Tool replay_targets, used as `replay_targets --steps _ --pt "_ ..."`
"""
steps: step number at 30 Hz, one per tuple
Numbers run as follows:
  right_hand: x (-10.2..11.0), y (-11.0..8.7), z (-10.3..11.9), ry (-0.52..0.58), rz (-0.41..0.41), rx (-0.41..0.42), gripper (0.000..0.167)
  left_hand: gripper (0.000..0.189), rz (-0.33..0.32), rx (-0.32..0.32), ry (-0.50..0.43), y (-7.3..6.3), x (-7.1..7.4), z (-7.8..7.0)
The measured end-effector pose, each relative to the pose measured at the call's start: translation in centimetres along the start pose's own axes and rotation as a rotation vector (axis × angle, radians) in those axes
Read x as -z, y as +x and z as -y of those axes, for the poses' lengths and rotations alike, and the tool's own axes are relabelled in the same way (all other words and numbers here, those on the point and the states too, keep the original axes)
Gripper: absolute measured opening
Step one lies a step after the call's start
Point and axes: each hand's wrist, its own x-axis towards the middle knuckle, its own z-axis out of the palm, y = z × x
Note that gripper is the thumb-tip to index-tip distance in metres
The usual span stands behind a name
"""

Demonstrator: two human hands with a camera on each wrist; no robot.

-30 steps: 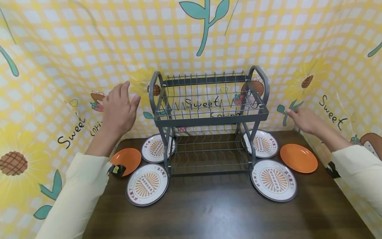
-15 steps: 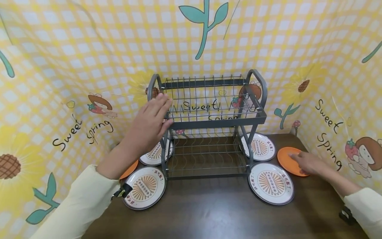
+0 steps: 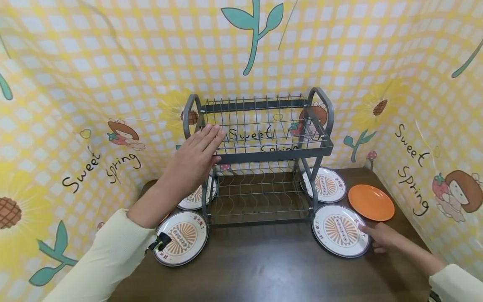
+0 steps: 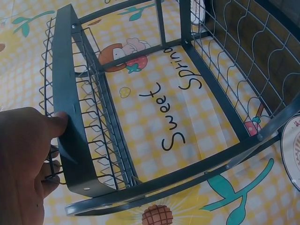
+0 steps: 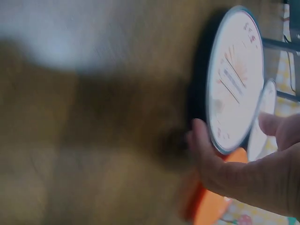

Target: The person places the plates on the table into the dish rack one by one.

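A grey two-tier dish rack (image 3: 273, 156) stands on the brown table. My left hand (image 3: 190, 163) grips its upper front bar near the left end; in the left wrist view the thumb presses the bar's outer face while the fingers curl behind it. At the front right lies a round white plate (image 3: 341, 230) with an orange sunburst print. My right hand (image 3: 385, 238) is at its right rim. In the right wrist view the thumb is above the plate and the fingers are at the rim's underside, spread apart.
An orange plate (image 3: 371, 202) and another white plate (image 3: 326, 184) lie behind the right hand. Left of the rack are a white front plate (image 3: 185, 237) and a white back plate (image 3: 194, 199), partly hidden by the left arm. Yellow checked cloth (image 3: 151, 63) surrounds the table.
My left hand has moved right and down onto the rack's upper front bar. My right hand has come down past the orange plate to the front white plate's rim.
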Motion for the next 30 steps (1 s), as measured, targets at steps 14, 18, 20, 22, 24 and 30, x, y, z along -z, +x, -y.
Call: replay_targets --steps 14,18,20,22,24,30 --pt "-2.3 0.2 -1.3 0.356 -0.117 -0.025 0.028 0.059 0.030 0.021 0.005 -0.1 0.1 0.0" --pt "-2.4 0.1 -1.2 0.371 -0.186 0.009 0.020 0.059 0.027 0.017 0.005 0.0 0.1 0.1" --pt "-2.4 0.0 -1.0 0.364 -0.218 0.026 0.022 0.059 0.022 0.016 0.007 0.0 0.1 0.1" --pt "-2.4 -0.2 -0.7 0.321 -0.258 0.050 0.030 0.060 0.016 0.013 0.010 0.0 0.1 0.1" --pt "-2.3 -0.6 -0.4 0.244 -0.316 0.089 0.039 0.059 0.013 0.012 0.010 0.0 0.1 0.1" --pt "-2.2 -2.4 1.5 -0.083 -0.595 0.309 0.042 0.059 0.024 0.015 -0.001 0.0 0.0 0.0"
